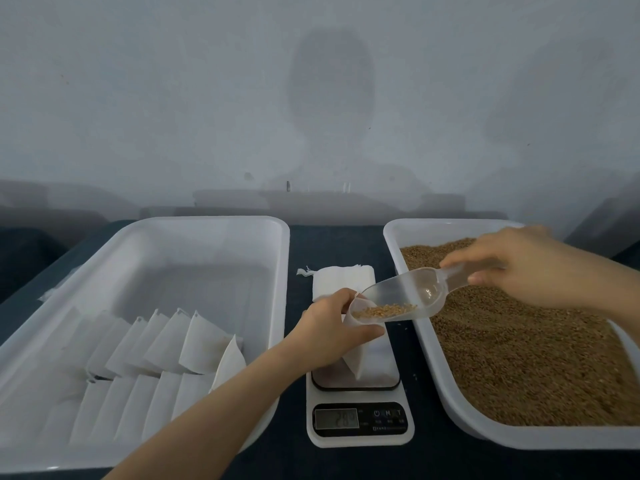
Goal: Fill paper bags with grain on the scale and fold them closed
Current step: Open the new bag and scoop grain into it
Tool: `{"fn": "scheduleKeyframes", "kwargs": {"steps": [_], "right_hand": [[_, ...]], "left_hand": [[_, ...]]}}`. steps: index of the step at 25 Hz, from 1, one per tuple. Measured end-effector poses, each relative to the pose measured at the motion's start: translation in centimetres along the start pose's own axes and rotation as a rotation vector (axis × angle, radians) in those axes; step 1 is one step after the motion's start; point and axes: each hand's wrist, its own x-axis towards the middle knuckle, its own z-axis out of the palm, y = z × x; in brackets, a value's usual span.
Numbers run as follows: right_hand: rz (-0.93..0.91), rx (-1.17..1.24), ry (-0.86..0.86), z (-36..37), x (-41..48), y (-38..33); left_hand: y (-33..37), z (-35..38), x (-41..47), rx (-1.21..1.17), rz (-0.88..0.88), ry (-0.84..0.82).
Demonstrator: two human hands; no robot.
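Observation:
A white paper bag (360, 358) stands on the scale (360, 420) in the middle. My left hand (332, 323) grips the bag's open top. My right hand (519, 268) pinches the handle of a clear plastic scoop (405, 299), tilted with its lip at the bag's mouth. A little brown grain lies at the scoop's front end. The scale's display shows digits that read about 28.
A white tray (433, 358) of brown grain (519, 358) sits on the right. A white tray (207, 226) on the left holds several filled, folded bags (166, 341). A stack of flat empty bags (343, 282) lies behind the scale. A wall rises just behind the dark table.

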Motion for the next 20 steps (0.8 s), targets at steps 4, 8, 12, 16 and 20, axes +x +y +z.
{"fn": "scheduleKeyframes", "kwargs": {"steps": [4, 8, 12, 16, 20], "right_hand": [[0.062, 0.218, -0.060, 1.5, -0.9, 1.2], [0.169, 0.387, -0.008, 3.3, -2.3, 4.4], [0.433, 0.381, 0.127, 6.9, -2.6, 8.0], [0.539, 0.278, 0.155, 10.3, -1.4, 8.7], [0.520, 0.162, 0.185, 11.9, 0.6, 7.4]], "left_hand": [[0.0, 0.0, 0.1, 0.004, -0.009, 0.003], [-0.3, 0.1, 0.2, 0.028, -0.011, 0.010], [-0.4, -0.1, 0.2, 0.034, -0.002, 0.018], [-0.3, -0.1, 0.1, 0.031, 0.002, 0.009], [-0.2, 0.0, 0.2, 0.022, -0.016, -0.001]]}}
